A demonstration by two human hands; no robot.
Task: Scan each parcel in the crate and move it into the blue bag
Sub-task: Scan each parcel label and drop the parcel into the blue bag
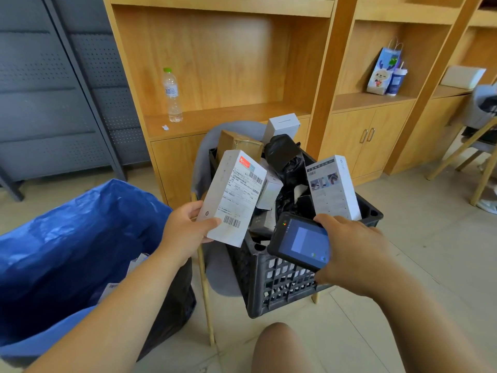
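Here our left grip pinches a labelled parcel, our right grip clasps the scanner, half hiding the crate.

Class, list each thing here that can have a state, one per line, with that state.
Box: lifted, label showing.
Left hand: holds box.
Scanner: screen lit.
Right hand: holds scanner.
Crate: piled full.
Blue bag: open.
Bottle: upright, capped.
Cupboard doors: shut.
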